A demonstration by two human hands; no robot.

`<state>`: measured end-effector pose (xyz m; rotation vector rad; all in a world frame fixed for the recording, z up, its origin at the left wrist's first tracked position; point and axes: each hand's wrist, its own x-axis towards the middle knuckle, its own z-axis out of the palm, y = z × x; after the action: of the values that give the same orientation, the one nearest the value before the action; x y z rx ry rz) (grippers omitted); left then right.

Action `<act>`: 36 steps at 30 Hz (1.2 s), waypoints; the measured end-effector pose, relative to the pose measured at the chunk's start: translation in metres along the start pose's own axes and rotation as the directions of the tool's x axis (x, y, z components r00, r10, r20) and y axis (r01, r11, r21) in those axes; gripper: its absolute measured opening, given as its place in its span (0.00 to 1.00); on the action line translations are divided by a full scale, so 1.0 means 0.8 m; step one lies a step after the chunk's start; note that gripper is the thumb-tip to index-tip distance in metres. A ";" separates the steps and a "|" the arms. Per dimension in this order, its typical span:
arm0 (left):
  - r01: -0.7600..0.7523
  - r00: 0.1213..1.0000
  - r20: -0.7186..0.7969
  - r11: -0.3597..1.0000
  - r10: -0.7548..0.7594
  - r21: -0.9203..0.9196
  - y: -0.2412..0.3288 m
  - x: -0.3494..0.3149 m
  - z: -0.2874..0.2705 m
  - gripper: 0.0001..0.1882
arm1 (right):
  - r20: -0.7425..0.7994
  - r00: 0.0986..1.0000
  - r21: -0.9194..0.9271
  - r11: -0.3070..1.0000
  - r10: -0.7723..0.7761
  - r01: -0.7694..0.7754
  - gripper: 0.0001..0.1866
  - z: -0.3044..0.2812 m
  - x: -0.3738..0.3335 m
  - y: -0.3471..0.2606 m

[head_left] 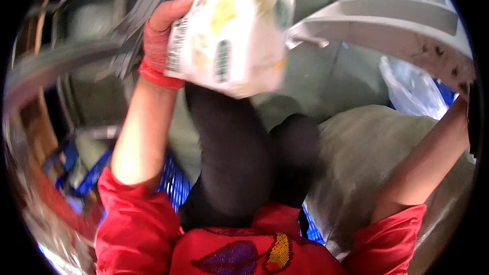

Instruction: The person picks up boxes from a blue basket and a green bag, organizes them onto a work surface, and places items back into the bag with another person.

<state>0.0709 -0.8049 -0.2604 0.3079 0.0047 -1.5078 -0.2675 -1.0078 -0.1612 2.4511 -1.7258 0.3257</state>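
Note:
My left hand [157, 46], in a red glove that leaves the thumb tip bare, is closed on the left edge of a white printed packaging bag [239, 35]. The bag hangs above my knees, with pale yellow and green pictures on its face; its top runs out of the picture. Its fingers behind the bag are hidden. On the right, my right forearm [428, 158] reaches outward to the picture's rim, and the hand itself is out of sight. A light grey curved plastic arm [387, 25] extends from the right rim to beside the bag.
A large beige sack [372, 158] bulges beside my right leg. Behind it lies a clear plastic bag [412, 89]. Blue plastic crates [175, 181] show beneath me. At left, a blurred dark grey curved arm [66, 61] crosses in front of a metal frame.

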 end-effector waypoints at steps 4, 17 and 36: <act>-0.298 0.946 -0.106 0.950 0.307 0.089 -0.037 -0.133 0.036 0.20 | -0.041 0.998 -0.023 0.999 0.042 -0.043 0.30 -0.013 0.012 0.006; -0.635 0.206 -0.532 0.526 0.821 0.566 -0.180 -0.570 0.161 0.27 | -0.207 0.941 -0.040 0.958 0.268 -0.282 0.32 -0.033 0.022 0.022; -0.378 -0.890 -0.405 0.156 0.211 0.913 -0.438 -0.666 0.083 0.15 | -0.146 -0.636 0.953 -0.279 -0.758 0.113 0.27 -0.196 -0.435 -0.481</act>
<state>-0.3223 -0.3083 -0.1628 1.1226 1.0864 0.9475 -0.0345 -0.5242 -0.0872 3.3631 1.9652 -1.2000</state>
